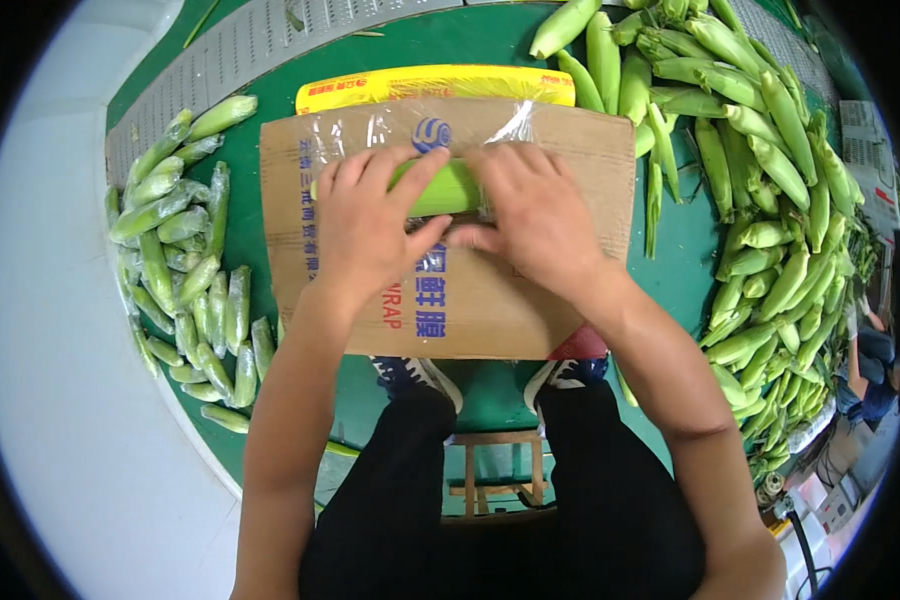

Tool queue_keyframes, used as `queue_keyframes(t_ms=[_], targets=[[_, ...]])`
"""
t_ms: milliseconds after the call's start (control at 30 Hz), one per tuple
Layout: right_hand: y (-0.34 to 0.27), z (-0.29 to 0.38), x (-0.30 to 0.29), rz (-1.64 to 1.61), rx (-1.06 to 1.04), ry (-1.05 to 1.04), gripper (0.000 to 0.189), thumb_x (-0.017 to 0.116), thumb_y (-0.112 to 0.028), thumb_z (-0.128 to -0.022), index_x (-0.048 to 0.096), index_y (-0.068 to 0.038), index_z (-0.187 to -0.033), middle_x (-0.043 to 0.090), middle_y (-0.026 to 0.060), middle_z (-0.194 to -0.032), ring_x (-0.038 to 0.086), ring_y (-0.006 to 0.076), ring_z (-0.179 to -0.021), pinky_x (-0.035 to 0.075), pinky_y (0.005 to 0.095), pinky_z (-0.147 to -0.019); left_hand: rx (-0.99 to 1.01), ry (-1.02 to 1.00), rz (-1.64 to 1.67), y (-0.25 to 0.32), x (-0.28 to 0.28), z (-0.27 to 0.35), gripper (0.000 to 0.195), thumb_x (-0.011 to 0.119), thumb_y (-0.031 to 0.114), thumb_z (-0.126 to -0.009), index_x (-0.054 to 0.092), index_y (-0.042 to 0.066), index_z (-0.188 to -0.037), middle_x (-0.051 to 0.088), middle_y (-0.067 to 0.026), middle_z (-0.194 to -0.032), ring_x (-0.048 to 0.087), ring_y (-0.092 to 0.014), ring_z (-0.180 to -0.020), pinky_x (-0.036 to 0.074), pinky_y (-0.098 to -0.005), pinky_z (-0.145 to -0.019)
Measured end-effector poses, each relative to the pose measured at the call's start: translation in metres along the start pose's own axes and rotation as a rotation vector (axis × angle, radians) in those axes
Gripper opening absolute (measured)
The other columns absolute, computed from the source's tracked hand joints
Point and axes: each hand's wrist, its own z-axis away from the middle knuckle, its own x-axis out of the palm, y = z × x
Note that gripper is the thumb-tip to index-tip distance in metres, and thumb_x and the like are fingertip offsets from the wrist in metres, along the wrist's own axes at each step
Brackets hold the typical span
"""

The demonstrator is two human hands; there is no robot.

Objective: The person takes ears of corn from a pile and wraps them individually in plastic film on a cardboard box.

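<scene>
An ear of corn in its green husk [444, 187] lies crosswise on a cardboard box [487, 315] before me. My left hand [367, 217] covers its left part, with fingers over the top and the thumb below. Over the right end rests my right hand [532, 206], slightly blurred, its thumb pointing toward the left thumb. Clear plastic film [510, 127] stretches over the box top around the ear and shows at both its sides. Behind the box sits a yellow roll of cling wrap [435, 81], from which the film seems to come.
Film-wrapped corn ears [187, 262] lie heaped at the left by a white wall [52, 300]. A large pile of unwrapped corn [780, 277] spreads along the right. Under me is a small wooden stool [495, 480]. Another person [870, 367] is at the far right.
</scene>
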Motion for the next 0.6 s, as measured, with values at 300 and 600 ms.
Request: queue_keyframes(t_ms=[300, 600], targets=[[0.006, -0.017, 0.017, 0.133, -0.212, -0.051, 0.064, 0.084, -0.037, -0.071, 0.059, -0.013, -0.125, 0.06, 0.0034, -0.108, 0.058, 0.0251, -0.106, 0.046, 0.0398, -0.091, -0.224, 0.019, 0.024, -0.046, -0.023, 0.113, 0.038, 0.077, 0.006, -0.069, 0.072, 0.017, -0.105, 0.064, -0.003, -0.1, 0.06, -0.027, -0.093, 0.045, -0.0401, -0.08], [0.011, 0.002, -0.01, 0.168, -0.014, -0.138, 0.068, 0.084, -0.038, -0.074, 0.058, -0.007, -0.129, 0.063, 0.0095, -0.111, 0.058, 0.0323, -0.106, 0.047, 0.0444, -0.091, -0.918, 0.439, 0.57, -0.014, -0.016, 0.095, 0.018, 0.051, 0.018, -0.106, 0.063, 0.005, -0.102, 0.068, -0.0092, -0.098, 0.064, -0.028, -0.092, 0.049, -0.0428, -0.09]])
